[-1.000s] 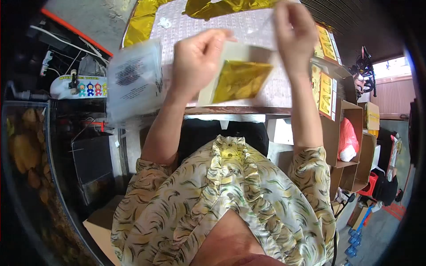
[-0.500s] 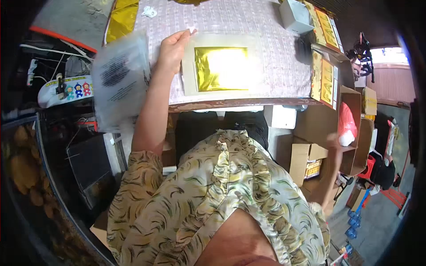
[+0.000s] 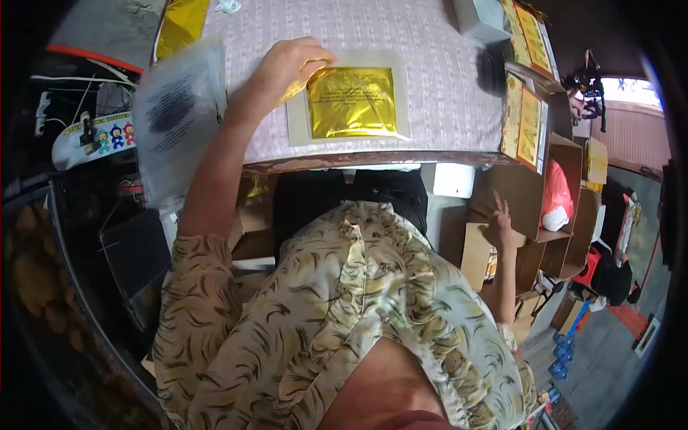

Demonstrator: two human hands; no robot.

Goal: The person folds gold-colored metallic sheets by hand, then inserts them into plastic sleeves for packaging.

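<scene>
My left hand (image 3: 290, 68) is over the table, its fingers pinched together at the upper left corner of a shiny gold foil sheet (image 3: 355, 115). A bit of gold also shows beneath the palm. Dark printed lines run across the foil, and a pale, translucent border (image 3: 299, 127) surrounds it. To the left of that arm, a stack of clear printed plastic bags (image 3: 175, 118) hangs over the table edge. My right hand (image 3: 499, 226) is off the table to the right, fingers spread and holding nothing, above an open cardboard box (image 3: 473, 254).
More gold foil (image 3: 179, 29) lies at the table's far left corner. Yellow-printed boxes (image 3: 525, 129) and a white box (image 3: 481, 20) line the right side. A red plastic bag (image 3: 556, 193) sits in a carton. A patterned cloth (image 3: 444, 93) covers the table.
My left hand has shifted slightly and curled at the foil's corner. The printing on the foil now shows where glare was. My right hand has moved left, away from the red bag, with fingers spread.
</scene>
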